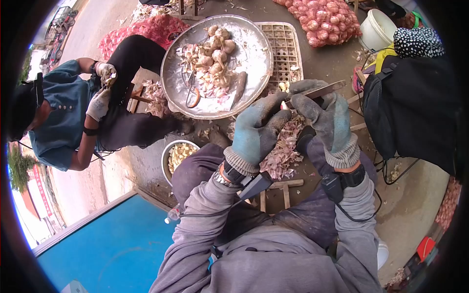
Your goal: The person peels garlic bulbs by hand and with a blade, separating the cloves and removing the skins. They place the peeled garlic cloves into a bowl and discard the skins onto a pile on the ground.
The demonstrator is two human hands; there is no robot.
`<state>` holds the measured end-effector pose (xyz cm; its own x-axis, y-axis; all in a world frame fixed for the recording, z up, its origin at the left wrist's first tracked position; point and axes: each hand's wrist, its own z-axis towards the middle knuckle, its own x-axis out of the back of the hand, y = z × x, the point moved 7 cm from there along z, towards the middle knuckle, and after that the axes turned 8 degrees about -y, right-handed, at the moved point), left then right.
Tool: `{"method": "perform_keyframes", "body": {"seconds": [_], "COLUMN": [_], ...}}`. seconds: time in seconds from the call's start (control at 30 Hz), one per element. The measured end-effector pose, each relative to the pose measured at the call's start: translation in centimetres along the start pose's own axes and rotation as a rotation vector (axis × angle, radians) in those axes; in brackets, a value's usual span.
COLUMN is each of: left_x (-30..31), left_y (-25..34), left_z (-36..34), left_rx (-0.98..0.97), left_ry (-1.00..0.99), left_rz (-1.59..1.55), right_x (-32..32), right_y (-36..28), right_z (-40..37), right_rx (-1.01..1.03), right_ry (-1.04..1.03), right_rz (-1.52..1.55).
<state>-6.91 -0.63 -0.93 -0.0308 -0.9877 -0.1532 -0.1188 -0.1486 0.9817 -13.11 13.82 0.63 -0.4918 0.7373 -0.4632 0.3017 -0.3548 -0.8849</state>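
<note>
Both my hands wear blue and dark grey work gloves and meet above the ground in front of me. My left hand (261, 127) pinches a small garlic clove (284, 105) between its fingertips. In my right hand (325, 117) is a knife (325, 90), its blade level and pointing right, close beside the clove. Just beyond my hands, to the left, a round metal tray (171, 73) holds garlic bulbs (215, 53), loose cloves and orange-handled scissors (194, 99).
Garlic skins (283, 151) lie between my legs. A bowl of peeled cloves (181, 154) stands by my left knee. A co-worker (63, 107) sits at left, handling garlic. Red net sacks (322, 22), a plastic crate (281, 46), a white bucket (378, 29) and a black bag (415, 107) surround the area.
</note>
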Motion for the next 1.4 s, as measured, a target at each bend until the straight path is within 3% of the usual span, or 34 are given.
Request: {"method": "perform_keyframes", "body": {"seconds": [0.07,0.2,0.27,0.4,0.47,0.5,0.57,0.67,0.7,0.77,0.87,1.2,1.27,1.3,1.37,1.4], "left_x": [0.1,0.1,-0.3,-0.2,-0.1,-0.2,-0.6,-0.6,-0.6,0.0,-0.3,-0.2,-0.4,-0.3,-0.4,-0.4], "left_y": [1.4,1.7,2.5,2.6,2.0,2.2,1.3,1.3,1.1,0.3,1.5,0.0,0.7,0.3,0.2,0.2], "left_z": [0.0,-0.2,-0.3,-0.3,-0.3,-0.3,0.0,-0.2,-0.2,-0.3,-0.2,0.2,0.3,0.4,0.4,0.4], "left_rx": [-0.178,-0.231,-0.352,-0.306,-0.285,-0.287,-0.087,0.002,0.001,-0.016,0.14,0.061,-0.165,-0.164,-0.215,-0.214], "left_ry": [0.009,0.028,0.037,0.011,-0.012,-0.012,-0.058,-0.055,-0.056,0.032,0.073,0.077,0.073,0.072,0.061,0.062], "left_rz": [0.396,0.411,0.637,0.638,0.472,0.473,0.024,0.074,0.076,0.004,-0.031,0.102,0.332,0.333,0.376,0.375], "right_x": [-0.1,-0.1,-0.2,0.4,1.0,1.2,1.4,1.6,1.2,0.7,0.6,2.2,1.2,1.2,1.1,1.0], "right_y": [-0.2,0.0,-0.5,-0.3,0.1,0.1,0.1,0.2,0.0,-0.6,-0.8,-1.0,-1.0,-0.8,0.6,0.7], "right_z": [-0.1,-0.1,-0.1,-0.1,-0.3,-0.2,-0.2,-0.4,-0.4,-0.5,-0.5,-0.9,-0.7,-0.7,-0.6,-0.6], "right_rx": [-0.021,0.035,0.053,-0.022,-0.151,-0.149,-0.112,-0.056,-0.055,-0.129,-0.131,-0.077,-0.054,-0.055,-0.075,-0.076], "right_ry": [0.03,0.033,0.01,0.03,0.049,0.048,0.035,0.046,0.046,0.081,0.075,0.122,0.063,0.064,0.055,0.055], "right_rz": [-0.144,-0.149,-0.343,-0.288,-0.115,-0.116,-0.01,0.066,0.067,-0.226,-0.172,-0.202,-0.192,-0.191,0.307,0.308]}}
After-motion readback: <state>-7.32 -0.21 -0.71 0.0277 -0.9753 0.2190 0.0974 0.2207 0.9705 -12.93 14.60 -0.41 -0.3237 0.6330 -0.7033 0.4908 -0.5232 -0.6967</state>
